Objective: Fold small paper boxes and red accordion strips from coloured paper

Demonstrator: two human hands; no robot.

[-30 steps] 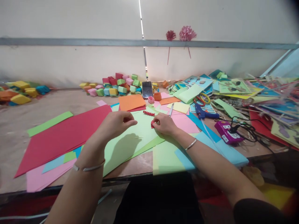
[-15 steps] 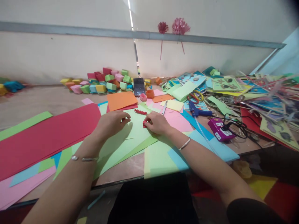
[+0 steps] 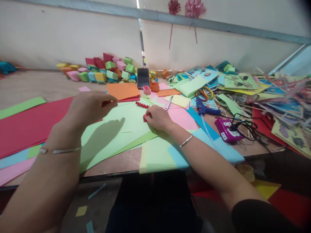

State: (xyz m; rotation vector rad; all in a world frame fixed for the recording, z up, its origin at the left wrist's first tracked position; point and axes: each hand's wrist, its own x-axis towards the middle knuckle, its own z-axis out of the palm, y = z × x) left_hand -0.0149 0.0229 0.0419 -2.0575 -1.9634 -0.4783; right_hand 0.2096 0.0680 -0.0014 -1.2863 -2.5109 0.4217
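My right hand (image 3: 159, 118) pinches a small red paper piece (image 3: 145, 118) on the light green paper (image 3: 109, 129). Just above it lies a red zigzag-edged strip (image 3: 142, 105). My left hand (image 3: 93, 105) is raised over the left part of the green sheet, its shadow falling on the paper. Its thumb and fingers are close together at the tips, and whether anything is between them is too small to tell. Behind my right hand rests a craft knife (image 3: 169, 103) near a pale yellow sheet (image 3: 178, 100).
Large red sheets (image 3: 31, 126) lie on the left. At the back are folded paper boxes (image 3: 112, 75) and a phone (image 3: 143, 78). A blue glue gun (image 3: 206, 110), a purple power socket (image 3: 227, 129) with black cables and piled craft cards (image 3: 240, 82) fill the right.
My left hand has lifted and moved left, away from my right hand. The right one stays at the small red piece. The camera view has tilted downward.
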